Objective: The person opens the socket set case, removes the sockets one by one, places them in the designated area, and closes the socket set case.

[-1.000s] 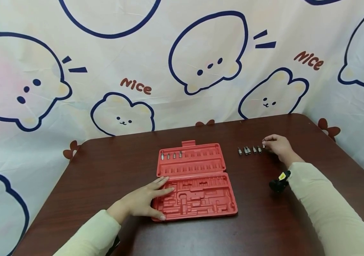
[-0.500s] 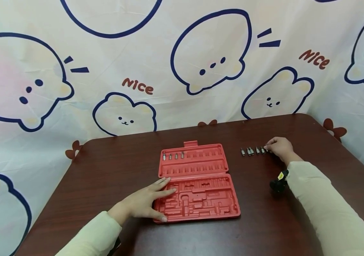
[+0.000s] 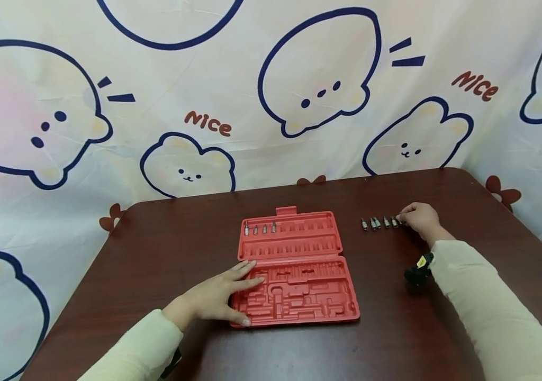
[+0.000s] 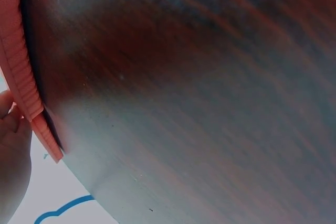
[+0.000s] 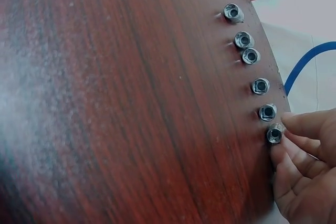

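My left hand lies with spread fingers over the left edge of an open red plastic tool case. In the left wrist view only part of that hand shows beside the case's edge. My right hand is at the right end of a row of small metal bit sockets. In the right wrist view, its thumb and fingers pinch the last bit socket, which stays in the row on the table. Another bit socket stands close beside the fingertips.
Several bit sockets sit in the upper left slots of the case lid. The dark wooden table extends around the case. A printed cloth hangs behind the table's far edge.
My right hand has lowered the pinched bit socket to the table at the row's right end. The left hand stays on the case. The head view has shifted slightly.
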`<state>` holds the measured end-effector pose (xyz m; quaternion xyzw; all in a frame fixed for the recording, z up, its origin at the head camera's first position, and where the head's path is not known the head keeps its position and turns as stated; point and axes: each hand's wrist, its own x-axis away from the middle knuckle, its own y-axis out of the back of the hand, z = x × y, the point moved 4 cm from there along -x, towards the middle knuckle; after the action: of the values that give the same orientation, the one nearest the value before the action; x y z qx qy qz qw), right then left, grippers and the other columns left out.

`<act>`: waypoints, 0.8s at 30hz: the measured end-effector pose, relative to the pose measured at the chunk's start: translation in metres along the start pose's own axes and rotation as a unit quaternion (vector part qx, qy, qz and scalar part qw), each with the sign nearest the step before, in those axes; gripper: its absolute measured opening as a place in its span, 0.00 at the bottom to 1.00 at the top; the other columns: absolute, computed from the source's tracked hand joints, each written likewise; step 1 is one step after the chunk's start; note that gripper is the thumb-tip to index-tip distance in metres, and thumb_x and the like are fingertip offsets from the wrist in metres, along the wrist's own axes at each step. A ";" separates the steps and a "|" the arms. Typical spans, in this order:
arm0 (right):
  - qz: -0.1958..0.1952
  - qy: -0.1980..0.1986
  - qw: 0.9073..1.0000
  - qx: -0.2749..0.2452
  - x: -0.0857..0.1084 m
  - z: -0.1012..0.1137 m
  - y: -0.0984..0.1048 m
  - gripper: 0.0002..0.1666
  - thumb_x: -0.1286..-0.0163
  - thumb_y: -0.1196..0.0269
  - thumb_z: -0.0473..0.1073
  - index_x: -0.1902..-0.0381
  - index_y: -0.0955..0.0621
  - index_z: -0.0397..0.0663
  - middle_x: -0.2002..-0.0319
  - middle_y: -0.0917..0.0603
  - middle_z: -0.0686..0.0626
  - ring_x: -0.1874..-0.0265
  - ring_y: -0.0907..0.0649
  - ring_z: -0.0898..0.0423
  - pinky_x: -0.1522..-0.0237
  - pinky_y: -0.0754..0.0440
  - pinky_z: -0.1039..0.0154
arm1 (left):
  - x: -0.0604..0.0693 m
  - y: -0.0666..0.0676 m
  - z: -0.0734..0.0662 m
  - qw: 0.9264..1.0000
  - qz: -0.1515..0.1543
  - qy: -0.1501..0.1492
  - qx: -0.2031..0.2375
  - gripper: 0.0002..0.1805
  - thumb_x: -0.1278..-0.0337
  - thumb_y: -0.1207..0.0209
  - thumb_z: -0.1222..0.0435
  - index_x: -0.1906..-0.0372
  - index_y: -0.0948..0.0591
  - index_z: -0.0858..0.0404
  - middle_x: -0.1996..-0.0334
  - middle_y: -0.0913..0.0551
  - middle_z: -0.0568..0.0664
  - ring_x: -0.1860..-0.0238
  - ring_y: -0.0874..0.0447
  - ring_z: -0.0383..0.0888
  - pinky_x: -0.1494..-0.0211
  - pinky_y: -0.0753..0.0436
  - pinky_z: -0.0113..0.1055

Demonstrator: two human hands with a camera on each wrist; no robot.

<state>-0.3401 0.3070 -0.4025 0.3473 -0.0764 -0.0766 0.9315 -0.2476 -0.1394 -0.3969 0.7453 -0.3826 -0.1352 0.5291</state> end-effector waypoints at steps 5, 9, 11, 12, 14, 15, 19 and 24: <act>-0.009 -0.011 1.000 -0.014 0.005 0.001 0.002 0.16 0.38 0.50 0.42 0.62 0.27 0.31 0.62 0.26 0.38 0.69 0.28 0.48 0.73 0.30 0.61 | 0.000 0.001 -0.002 1.000 0.000 -0.003 -0.019 0.46 0.69 0.45 0.34 0.37 0.40 0.47 0.34 0.53 0.46 0.35 0.60 0.46 0.43 0.42 0.48; -0.006 -0.012 1.000 -0.021 0.008 0.009 0.003 0.19 0.36 0.52 0.45 0.59 0.29 0.31 0.59 0.29 0.36 0.66 0.28 0.47 0.70 0.30 0.60 | 0.001 0.002 -0.004 0.998 0.001 -0.013 -0.056 0.46 0.68 0.48 0.33 0.37 0.41 0.47 0.34 0.52 0.47 0.35 0.59 0.47 0.43 0.40 0.46; 0.002 -0.004 1.000 -0.024 0.011 0.013 0.002 0.20 0.35 0.52 0.45 0.58 0.29 0.30 0.58 0.29 0.36 0.64 0.29 0.46 0.69 0.30 0.59 | 0.001 0.002 -0.004 0.997 0.004 -0.016 -0.073 0.46 0.67 0.49 0.32 0.37 0.41 0.47 0.34 0.52 0.47 0.35 0.58 0.47 0.43 0.40 0.46; 0.007 0.001 1.000 -0.028 0.012 0.016 0.001 0.20 0.35 0.53 0.46 0.58 0.30 0.30 0.57 0.29 0.35 0.63 0.29 0.45 0.67 0.30 0.57 | 0.002 0.002 -0.004 0.997 0.006 -0.017 -0.078 0.46 0.66 0.50 0.32 0.37 0.41 0.47 0.34 0.52 0.47 0.35 0.59 0.47 0.43 0.40 0.45; 0.017 0.008 0.999 -0.045 0.014 0.023 -0.002 0.21 0.35 0.53 0.46 0.56 0.30 0.30 0.56 0.30 0.34 0.60 0.29 0.43 0.63 0.29 0.54 | 0.002 0.001 -0.004 0.996 0.006 -0.019 -0.086 0.46 0.66 0.50 0.32 0.36 0.42 0.47 0.34 0.52 0.47 0.35 0.59 0.47 0.43 0.40 0.45; 0.023 0.011 0.998 -0.052 0.015 0.027 -0.004 0.22 0.34 0.53 0.46 0.55 0.31 0.30 0.55 0.30 0.34 0.59 0.29 0.42 0.61 0.30 0.53 | 0.002 0.001 -0.004 0.996 0.006 -0.020 -0.089 0.46 0.65 0.50 0.32 0.36 0.42 0.47 0.34 0.53 0.47 0.35 0.59 0.47 0.43 0.40 0.45; 0.048 0.015 0.995 -0.081 0.018 0.045 -0.014 0.23 0.34 0.52 0.46 0.53 0.31 0.30 0.53 0.30 0.33 0.55 0.29 0.41 0.57 0.31 0.51 | 0.002 0.001 -0.004 0.995 0.007 -0.019 -0.095 0.46 0.65 0.51 0.32 0.36 0.44 0.45 0.34 0.54 0.47 0.35 0.59 0.47 0.43 0.39 0.46; 0.082 0.020 0.991 -0.100 0.022 0.067 -0.035 0.21 0.35 0.51 0.45 0.53 0.31 0.32 0.54 0.28 0.34 0.56 0.28 0.43 0.57 0.30 0.53 | 0.001 0.001 -0.004 0.996 0.009 -0.014 -0.093 0.46 0.66 0.51 0.32 0.36 0.44 0.45 0.34 0.54 0.47 0.35 0.60 0.47 0.43 0.40 0.46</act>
<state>-0.3351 0.2339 -0.3735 0.2463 -0.0779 0.0000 0.9661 -0.2445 -0.1376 -0.3938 0.6874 -0.3824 -0.1752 0.5920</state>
